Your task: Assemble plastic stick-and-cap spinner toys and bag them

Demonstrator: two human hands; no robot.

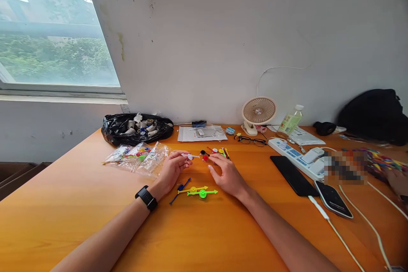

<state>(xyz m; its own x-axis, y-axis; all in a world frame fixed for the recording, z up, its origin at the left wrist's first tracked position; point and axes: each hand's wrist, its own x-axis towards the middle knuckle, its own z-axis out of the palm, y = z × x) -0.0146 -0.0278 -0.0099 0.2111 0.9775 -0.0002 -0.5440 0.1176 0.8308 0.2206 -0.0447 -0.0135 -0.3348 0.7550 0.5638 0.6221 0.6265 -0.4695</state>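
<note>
My left hand (174, 169), with a dark watch at the wrist, pinches a small white plastic arrow spinner (190, 157) between thumb and fingers. My right hand (228, 175) rests over the table with fingers stretched and thumb apart. Its fingertips reach the end of a black arrow spinner (203, 152), which lies against a red spinner (205, 158). Behind the right fingers are more coloured spinners (220, 151), partly hidden. Between my forearms lie a green arrow spinner (202, 193), a yellow one (192, 189) and a blue one (181, 187), overlapping.
Left of my hands lie clear plastic bags (140, 157) of coloured pieces, near a black bag (137, 129) of rubbish. Glasses (250, 140), a fan (259, 112) and a bottle (290, 121) stand behind. A power strip (296, 158), black phone (293, 175) and cables lie right, beside another person's hand (397, 180).
</note>
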